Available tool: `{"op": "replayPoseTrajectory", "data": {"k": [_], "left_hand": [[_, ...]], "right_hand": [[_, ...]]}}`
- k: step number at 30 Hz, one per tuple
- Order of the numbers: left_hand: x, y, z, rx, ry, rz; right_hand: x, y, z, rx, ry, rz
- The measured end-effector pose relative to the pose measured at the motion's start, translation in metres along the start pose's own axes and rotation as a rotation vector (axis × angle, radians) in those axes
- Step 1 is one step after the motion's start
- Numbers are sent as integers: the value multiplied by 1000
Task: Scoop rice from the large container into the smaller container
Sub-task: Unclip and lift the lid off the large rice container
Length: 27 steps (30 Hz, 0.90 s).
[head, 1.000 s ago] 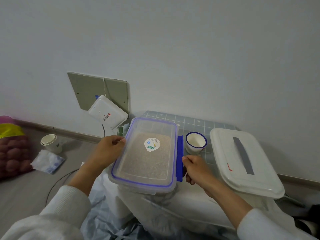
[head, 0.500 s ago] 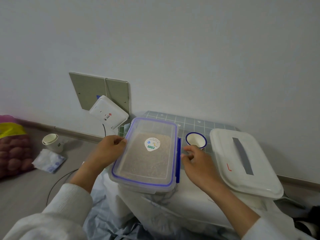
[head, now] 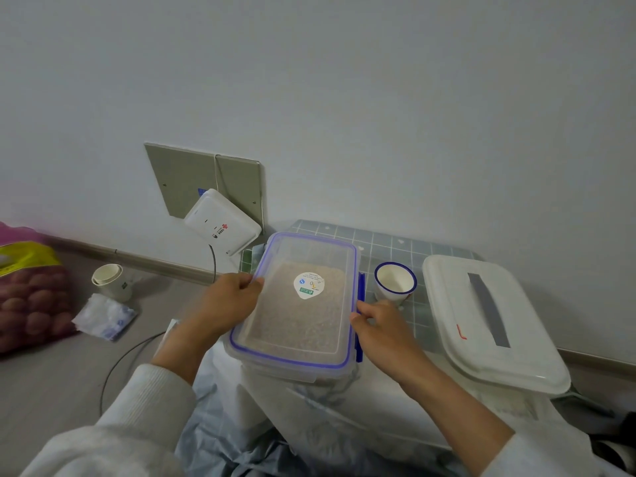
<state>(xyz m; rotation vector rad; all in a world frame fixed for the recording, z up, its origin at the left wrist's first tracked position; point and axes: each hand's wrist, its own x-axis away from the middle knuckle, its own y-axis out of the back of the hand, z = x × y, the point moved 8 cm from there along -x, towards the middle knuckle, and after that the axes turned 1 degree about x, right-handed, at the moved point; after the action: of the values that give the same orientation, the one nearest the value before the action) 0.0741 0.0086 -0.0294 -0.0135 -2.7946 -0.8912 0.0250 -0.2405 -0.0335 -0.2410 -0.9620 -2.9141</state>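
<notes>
A clear rice container (head: 292, 352) with a blue-rimmed lid and a round sticker sits in front of me, with rice visible through the lid. My left hand (head: 223, 304) grips its left rim, thumb on the lid edge. At the right rim, the fingers of my right hand (head: 382, 325) pinch the edge by the blue side latch (head: 360, 287). A small white cup with a blue rim (head: 395, 282) stands empty just right of the container. Further right is a white container with a closed white lid (head: 488, 325).
The containers rest on a low surface covered with a green checked mat (head: 395, 242) and plastic sheeting. On the floor to the left are a white router (head: 222, 226), a cable, stacked paper cups (head: 108, 275), a tissue pack (head: 103, 316) and a bag of red produce (head: 31, 297).
My right hand rose from beside the latch toward the cup, then settled on the container's right rim. The blue latch now lies flatter against the side. My left hand has stayed put.
</notes>
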Motion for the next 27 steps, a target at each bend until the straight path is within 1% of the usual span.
{"op": "replayPoseTrajectory", "data": {"k": [3,11,18,24,27], "left_hand": [[0,0,-1,53,8,-2],[1,4,-2,102,72,-78],[2,3,0,166,124,-62],[7,0,-10,98,48,-80],[9,-1,-15,66,12,-75]], "right_hand": [[-1,0,-4,-48,-32,2],[-1,-2,-3,-154,-62,9],[1,-1,-4,-204,-100,19],[5,-5,6,-100,-36,-1],[7,-12,8,75,-1,23]]}}
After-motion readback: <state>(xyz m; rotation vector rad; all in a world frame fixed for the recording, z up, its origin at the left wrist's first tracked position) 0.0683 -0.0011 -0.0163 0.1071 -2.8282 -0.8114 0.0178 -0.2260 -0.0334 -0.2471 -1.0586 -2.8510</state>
